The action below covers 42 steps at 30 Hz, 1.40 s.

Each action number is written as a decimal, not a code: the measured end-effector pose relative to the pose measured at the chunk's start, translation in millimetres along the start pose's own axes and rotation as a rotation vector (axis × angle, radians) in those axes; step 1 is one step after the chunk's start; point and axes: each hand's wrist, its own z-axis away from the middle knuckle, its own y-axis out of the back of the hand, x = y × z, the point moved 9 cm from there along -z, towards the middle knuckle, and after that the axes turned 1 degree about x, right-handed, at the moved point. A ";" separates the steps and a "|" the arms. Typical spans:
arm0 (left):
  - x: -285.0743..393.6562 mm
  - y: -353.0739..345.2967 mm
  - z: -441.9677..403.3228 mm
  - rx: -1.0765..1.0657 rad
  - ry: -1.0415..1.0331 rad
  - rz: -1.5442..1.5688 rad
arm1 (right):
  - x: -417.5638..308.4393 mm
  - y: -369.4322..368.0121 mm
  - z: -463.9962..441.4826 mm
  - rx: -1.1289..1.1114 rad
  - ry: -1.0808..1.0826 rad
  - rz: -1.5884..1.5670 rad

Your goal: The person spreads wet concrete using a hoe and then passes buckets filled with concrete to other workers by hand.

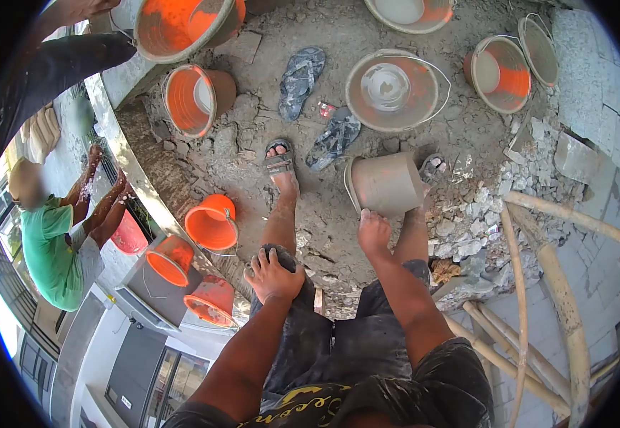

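My left hand lies with its fingers spread over my left knee and holds nothing. My right hand grips the rim of a mud-caked bucket, which is tipped on its side with its mouth facing left. This bucket's inside is hidden from me. Just beyond it stands a wide bucket with its wire handle lying to the right. A pair of dark patterned flip-flops, one farther off and the other closer, lies between my sandaled feet.
Several orange buckets stand to the left, one near my left leg. Broken rubble and bamboo poles fill the right side. A person in a green shirt crouches at far left; another person's dark-trousered leg shows at upper left.
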 end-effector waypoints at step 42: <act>-72.4 -8.1 -29.2 -0.048 0.000 0.191 | -225.4 224.2 -456.3 0.062 -0.262 -2.007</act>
